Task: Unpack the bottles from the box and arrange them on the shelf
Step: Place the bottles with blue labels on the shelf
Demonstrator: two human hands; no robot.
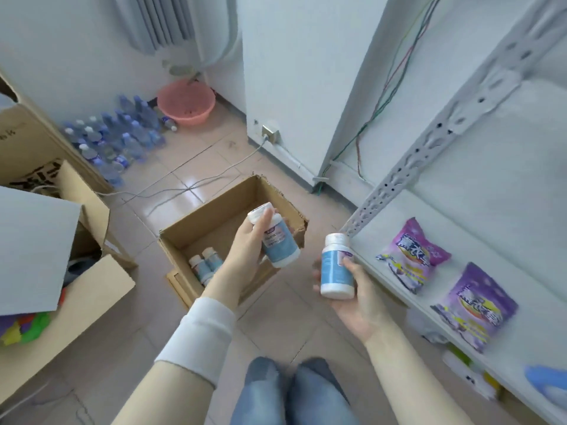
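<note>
An open brown cardboard box (214, 216) stands on the tiled floor. Over its near right corner the person's left hand (248, 250), coming out of a white sleeve (199, 332), grips a white plastic bottle with a pale blue label (277, 240). The fingers curl round the bottle's body, and it is tilted with its white cap pointing up and to the left.

Just right of the box, clear of its rim, the right hand (356, 299) holds a second white bottle with a blue label (337, 268). Its base rests against the palm, the thumb lies across the label, and the cap is up, so it is close to upright. The two held bottles are apart.

Inside the box, against its near left wall, at least two more white-capped bottles (204, 262) lie side by side. The left forearm hides whatever is beside them.

Further right of the box stands a white metal shelf (491, 216) with a perforated corner post, and the second bottle is just beside the lower end of that post. Two purple printed packets (411, 256) lie on the shelf board.

Beyond the box, toward the wall, are a cluster of clear water bottles with blue labels (116, 136) and a pink plastic basin (186, 102). Left of the box are larger open cardboard cartons (92, 289). On its near side are the person's knees in blue jeans (294, 391).
</note>
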